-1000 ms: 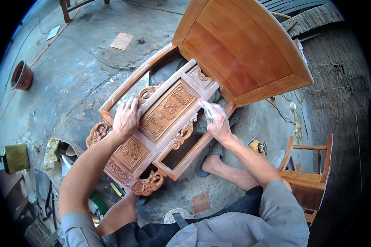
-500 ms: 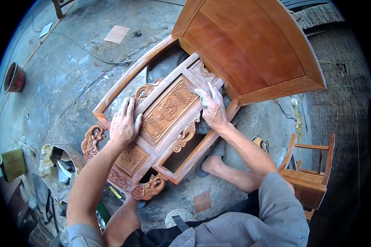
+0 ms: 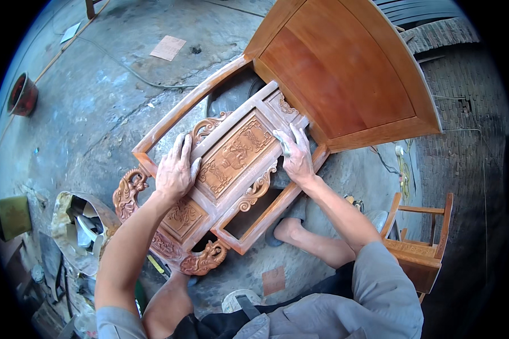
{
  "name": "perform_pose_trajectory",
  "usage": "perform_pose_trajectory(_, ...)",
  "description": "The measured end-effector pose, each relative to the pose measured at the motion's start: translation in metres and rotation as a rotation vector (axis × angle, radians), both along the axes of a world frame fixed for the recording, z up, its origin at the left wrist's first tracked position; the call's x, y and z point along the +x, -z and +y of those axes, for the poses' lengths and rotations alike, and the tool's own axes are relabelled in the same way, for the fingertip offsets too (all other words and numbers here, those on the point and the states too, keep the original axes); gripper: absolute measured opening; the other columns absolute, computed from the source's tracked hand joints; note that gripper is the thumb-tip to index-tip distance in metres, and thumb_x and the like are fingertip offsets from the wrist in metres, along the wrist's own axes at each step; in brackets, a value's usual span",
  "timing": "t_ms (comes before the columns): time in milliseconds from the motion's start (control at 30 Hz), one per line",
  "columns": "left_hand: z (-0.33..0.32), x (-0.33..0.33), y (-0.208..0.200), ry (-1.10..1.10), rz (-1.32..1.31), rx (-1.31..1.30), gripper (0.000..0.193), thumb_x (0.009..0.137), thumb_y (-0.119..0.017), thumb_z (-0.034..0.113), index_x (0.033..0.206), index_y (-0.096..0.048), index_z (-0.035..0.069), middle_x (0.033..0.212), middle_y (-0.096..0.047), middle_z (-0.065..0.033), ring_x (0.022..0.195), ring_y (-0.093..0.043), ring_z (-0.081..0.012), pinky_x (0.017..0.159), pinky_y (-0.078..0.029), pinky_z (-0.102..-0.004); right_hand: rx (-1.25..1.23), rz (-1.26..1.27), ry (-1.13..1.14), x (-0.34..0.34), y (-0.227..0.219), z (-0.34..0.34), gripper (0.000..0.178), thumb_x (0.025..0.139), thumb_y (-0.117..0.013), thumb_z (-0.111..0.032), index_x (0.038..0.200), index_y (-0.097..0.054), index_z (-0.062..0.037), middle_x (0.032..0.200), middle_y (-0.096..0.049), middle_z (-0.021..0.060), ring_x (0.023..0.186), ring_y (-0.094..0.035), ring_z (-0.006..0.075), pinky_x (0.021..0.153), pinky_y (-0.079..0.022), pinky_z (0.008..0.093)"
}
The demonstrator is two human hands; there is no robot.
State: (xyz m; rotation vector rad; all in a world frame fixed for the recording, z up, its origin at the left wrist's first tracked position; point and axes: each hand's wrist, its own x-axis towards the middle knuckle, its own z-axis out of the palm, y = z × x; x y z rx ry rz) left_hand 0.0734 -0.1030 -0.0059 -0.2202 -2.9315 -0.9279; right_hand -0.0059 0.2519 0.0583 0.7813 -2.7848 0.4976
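The chair back (image 3: 237,155) lay below-left of the seat (image 3: 339,73). The left hand (image 3: 176,170) rested spread on it, farther from the seat; the right hand (image 3: 297,158), nearer, pinched a pale pad (image 3: 285,147), its fingers now straighter, seemingly for flatter contact.

The view comes from the left of two fisheye cameras on the person's head, looking steeply down and forward, upright and unmirrored. The shirt (image 3: 316,316) fills the lower edge, close to the lens, and the forearms (image 3: 133,243) rise from there. The left hand (image 3: 175,172), right hand (image 3: 296,155) and carved panel (image 3: 236,156) sit about mid-picture, within arm's reach. Beyond, the floor (image 3: 107,107) runs up to a bucket (image 3: 22,95) at far left; brickwork (image 3: 464,130) stretches down the right. Straight edges bow toward the black rim.
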Motion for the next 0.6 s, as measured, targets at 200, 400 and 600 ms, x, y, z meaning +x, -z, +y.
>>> perform_pose_trajectory(200, 0.001, 0.003, -0.006, 0.05, 0.01, -0.014, 0.071, 0.105, -0.063, 0.032, 0.163, -0.036, 0.003, 0.162, -0.043, -0.0253, 0.135, -0.055, -0.0437, 0.114, -0.045, -0.0514, -0.068, 0.088, 0.069, -0.038, 0.013, -0.048, 0.046, 0.093, -0.059, 0.0, 0.137, -0.069, -0.0053, 0.147, -0.059, 0.0324, 0.14, -0.053, 0.0486, 0.123, -0.037, 0.056)
perform_pose_trajectory(400, -0.02, 0.023, 0.0, 0.042, 0.191, -0.12, 0.071, 0.102, -0.065, 0.031, 0.163, -0.041, 0.006, 0.129, -0.064, -0.0192, 0.113, -0.061, -0.0367, 0.104, -0.046, -0.0442, -0.005, 0.032, 0.02, 0.002, 0.005, -0.002, 0.048, 0.093, -0.061, -0.006, 0.141, -0.068, -0.0109, 0.146, -0.06, 0.0328, 0.144, -0.051, 0.0466, 0.124, -0.034, 0.0571)
perform_pose_trajectory(600, -0.018, 0.026, -0.002, 0.048, 0.114, -0.079, 0.069, 0.101, -0.067, 0.03, 0.162, -0.044, 0.007, 0.111, -0.065, -0.0183, 0.099, -0.061, -0.0355, 0.096, -0.048, -0.0447, -0.002, 0.022, 0.021, -0.029, 0.008, -0.034, 0.051, 0.089, -0.064, -0.006, 0.141, -0.067, -0.0097, 0.143, -0.061, 0.0334, 0.142, -0.051, 0.0488, 0.126, -0.032, 0.0573)
